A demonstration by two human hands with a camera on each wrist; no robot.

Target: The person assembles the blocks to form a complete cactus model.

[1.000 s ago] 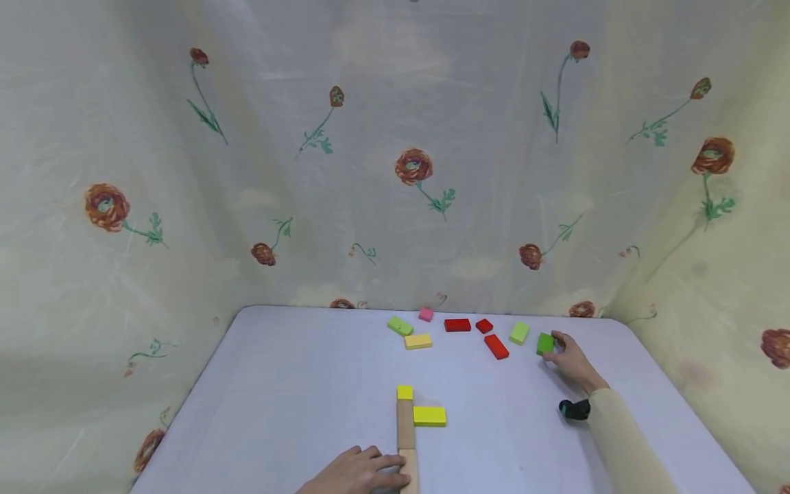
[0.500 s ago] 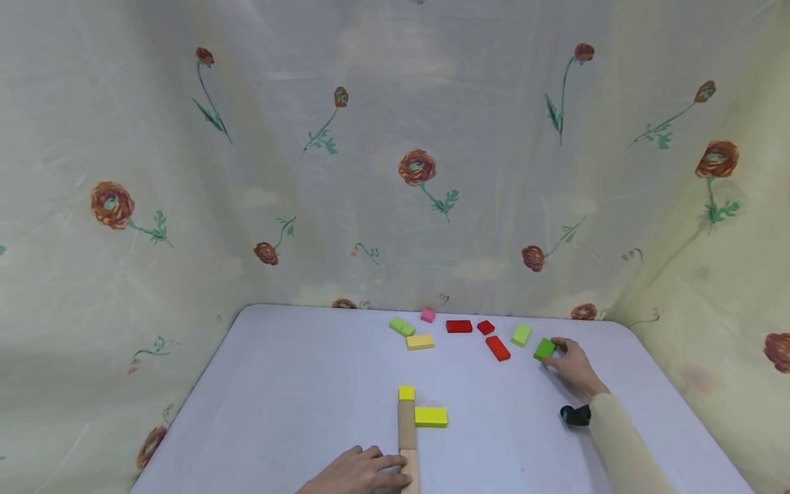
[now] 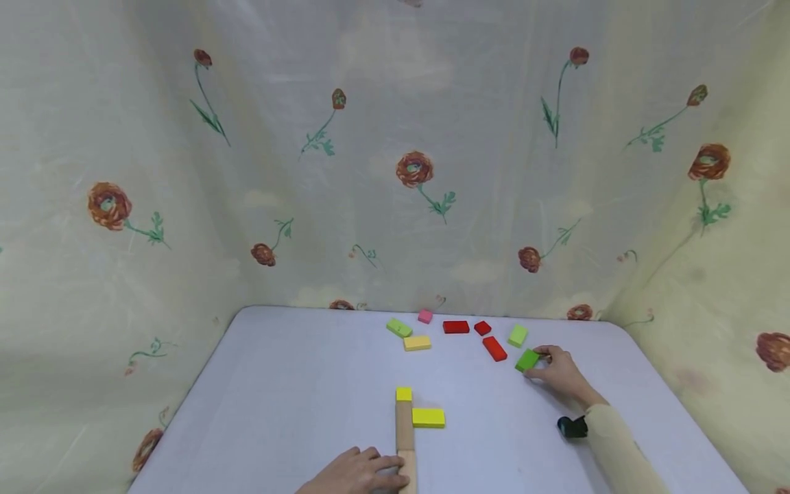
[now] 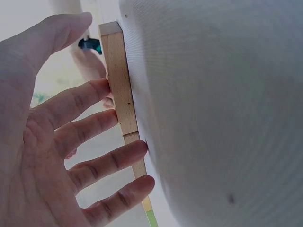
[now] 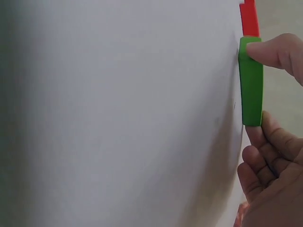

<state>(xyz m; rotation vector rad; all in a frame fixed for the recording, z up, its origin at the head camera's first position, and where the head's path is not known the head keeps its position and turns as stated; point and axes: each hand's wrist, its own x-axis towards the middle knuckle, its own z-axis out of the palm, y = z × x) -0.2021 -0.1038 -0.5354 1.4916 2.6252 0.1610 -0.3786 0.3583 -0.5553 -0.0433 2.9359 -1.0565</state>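
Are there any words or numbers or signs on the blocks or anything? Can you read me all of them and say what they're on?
There are none that I can read.
The green block in the right hand and the wooden blocks: no writing shows.
The leftmost light green block: tiny dark marks, too small to read.
The cloth backdrop: flower pictures, no words I can see.

A pale curtain, printed with orange-red flowers on green stems, hangs behind the smooth white counter and along its two sides. The counter's far corners are rounded.
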